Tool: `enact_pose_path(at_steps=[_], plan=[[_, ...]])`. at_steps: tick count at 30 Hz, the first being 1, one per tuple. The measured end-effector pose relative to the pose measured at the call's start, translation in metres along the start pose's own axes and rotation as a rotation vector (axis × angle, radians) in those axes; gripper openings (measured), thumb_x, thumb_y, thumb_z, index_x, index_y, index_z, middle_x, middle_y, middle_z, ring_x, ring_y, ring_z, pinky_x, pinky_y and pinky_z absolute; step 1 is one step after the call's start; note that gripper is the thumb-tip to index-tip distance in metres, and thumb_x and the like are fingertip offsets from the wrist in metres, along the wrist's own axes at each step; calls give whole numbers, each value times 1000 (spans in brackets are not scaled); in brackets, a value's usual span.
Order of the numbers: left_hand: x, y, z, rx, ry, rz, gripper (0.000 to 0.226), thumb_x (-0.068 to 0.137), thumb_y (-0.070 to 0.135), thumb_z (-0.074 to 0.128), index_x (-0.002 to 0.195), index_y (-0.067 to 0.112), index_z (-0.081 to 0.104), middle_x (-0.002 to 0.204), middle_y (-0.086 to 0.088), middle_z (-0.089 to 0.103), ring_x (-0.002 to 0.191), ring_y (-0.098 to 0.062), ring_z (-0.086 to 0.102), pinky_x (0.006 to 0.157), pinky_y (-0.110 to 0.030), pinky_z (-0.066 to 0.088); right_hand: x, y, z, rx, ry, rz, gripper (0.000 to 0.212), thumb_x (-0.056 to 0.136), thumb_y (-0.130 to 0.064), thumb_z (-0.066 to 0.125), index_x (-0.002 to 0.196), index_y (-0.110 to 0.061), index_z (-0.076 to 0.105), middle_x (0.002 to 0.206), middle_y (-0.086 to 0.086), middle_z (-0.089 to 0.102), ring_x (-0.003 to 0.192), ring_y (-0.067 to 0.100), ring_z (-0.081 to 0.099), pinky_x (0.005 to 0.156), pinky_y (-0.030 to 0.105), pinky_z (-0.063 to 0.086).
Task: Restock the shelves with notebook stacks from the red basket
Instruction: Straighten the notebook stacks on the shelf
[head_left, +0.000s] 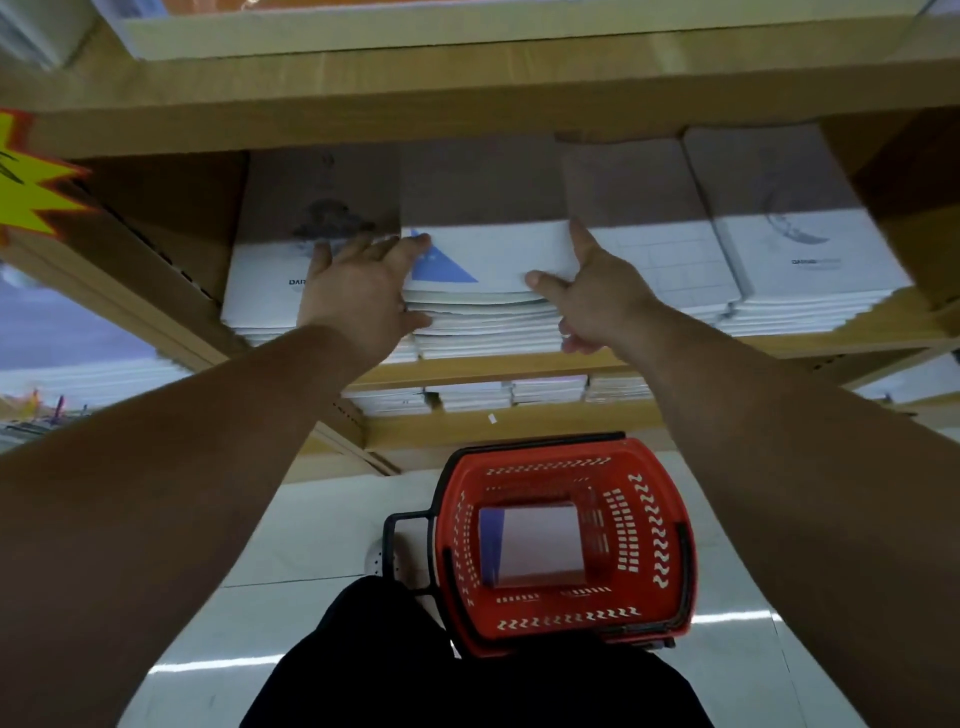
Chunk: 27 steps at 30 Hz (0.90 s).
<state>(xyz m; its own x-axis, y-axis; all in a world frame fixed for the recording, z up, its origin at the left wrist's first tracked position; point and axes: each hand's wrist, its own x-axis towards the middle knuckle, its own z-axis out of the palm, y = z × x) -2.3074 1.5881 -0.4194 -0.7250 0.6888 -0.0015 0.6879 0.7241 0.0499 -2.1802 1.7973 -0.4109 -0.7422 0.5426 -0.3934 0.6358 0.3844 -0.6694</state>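
A stack of white notebooks (488, 291), its top cover marked with a blue triangle, lies on the middle wooden shelf (498, 366). My left hand (358, 291) presses flat against the stack's left side with straight fingers. My right hand (592, 296) holds the stack's right front corner, thumb on the top cover and index finger along the right edge. The red basket (654, 530) stands on the floor below, between my arms, with more notebooks (535, 545) at its bottom.
Other notebook stacks flank the middle one at left (265, 280) and right (779, 260). A lower shelf (493, 397) carries more stacks. The upper shelf board (467, 104) hangs close overhead. A yellow starburst sign (26, 176) sticks out at left. The floor (311, 545) is glossy white tile.
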Motion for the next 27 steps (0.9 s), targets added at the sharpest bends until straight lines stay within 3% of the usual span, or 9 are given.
enact_pose_path(at_steps=[2, 4, 6, 9, 14, 18, 24, 25, 27], plan=[[-2, 4, 0, -54, -10, -9, 84, 88, 40, 72, 157, 30, 26, 156, -8, 42, 147, -30, 31, 121, -52, 21, 1, 0, -8, -208, 30, -74, 93, 91, -64, 60, 162, -33, 8, 138, 12, 62, 81, 25, 76, 72, 35, 62], [-3, 11, 1, -182, -53, -21, 94, 84, 40, 77, 159, 29, 21, 157, -13, 39, 145, -33, 33, 120, -49, 25, 1, 1, -13, -304, 120, -123, 92, 89, -67, 60, 161, -26, 21, 151, 9, 51, 121, 29, 63, 98, 36, 51], [-5, 17, 0, -367, -112, -52, 103, 81, 45, 79, 160, 30, 15, 161, -14, 31, 149, -32, 27, 121, -45, 25, 5, 4, -12, -236, 144, -119, 87, 89, -63, 63, 159, -26, 28, 153, 12, 44, 136, 33, 48, 107, 37, 43], [-4, 25, -7, -596, -133, -126, 96, 87, 41, 75, 160, 31, 13, 163, -6, 29, 150, -26, 26, 115, -27, 24, 12, 5, -4, 38, 82, -101, 88, 91, -52, 68, 161, -21, 24, 156, 8, 44, 140, 29, 45, 113, 40, 42], [-5, 52, -16, -772, -109, -211, 87, 91, 32, 72, 160, 31, 18, 162, -2, 28, 148, -21, 30, 103, -20, 27, 11, 5, -7, 372, 125, -64, 76, 95, -27, 69, 158, -11, 30, 154, 4, 46, 140, 21, 46, 108, 24, 39], [-10, 82, -17, -798, -80, -256, 86, 90, 31, 73, 159, 34, 22, 161, 0, 33, 147, -20, 31, 100, -19, 27, 11, 20, -27, 426, 163, -41, 64, 97, -15, 65, 155, -9, 37, 149, 5, 49, 136, 20, 47, 92, 14, 35], [-15, 151, -1, -826, -65, -279, 92, 85, 29, 78, 158, 33, 23, 155, -2, 36, 141, -20, 37, 96, -23, 34, 9, 65, -65, 436, 264, -82, 64, 94, -6, 62, 154, -20, 41, 127, -13, 52, 82, -1, 60, 55, -2, 38], [-13, 162, 1, -809, -66, -266, 94, 84, 29, 79, 159, 32, 22, 154, -3, 37, 140, -20, 38, 98, -23, 33, 9, 73, -74, 426, 280, -87, 64, 94, -6, 62, 154, -21, 42, 126, -13, 54, 78, -1, 60, 55, -1, 40], [-5, 183, 4, -749, -68, -238, 97, 82, 31, 80, 159, 29, 21, 151, -5, 40, 137, -21, 40, 99, -22, 31, 10, 88, -91, 399, 302, -118, 62, 93, -8, 61, 152, -19, 46, 129, -7, 61, 92, 6, 66, 68, 5, 48]])
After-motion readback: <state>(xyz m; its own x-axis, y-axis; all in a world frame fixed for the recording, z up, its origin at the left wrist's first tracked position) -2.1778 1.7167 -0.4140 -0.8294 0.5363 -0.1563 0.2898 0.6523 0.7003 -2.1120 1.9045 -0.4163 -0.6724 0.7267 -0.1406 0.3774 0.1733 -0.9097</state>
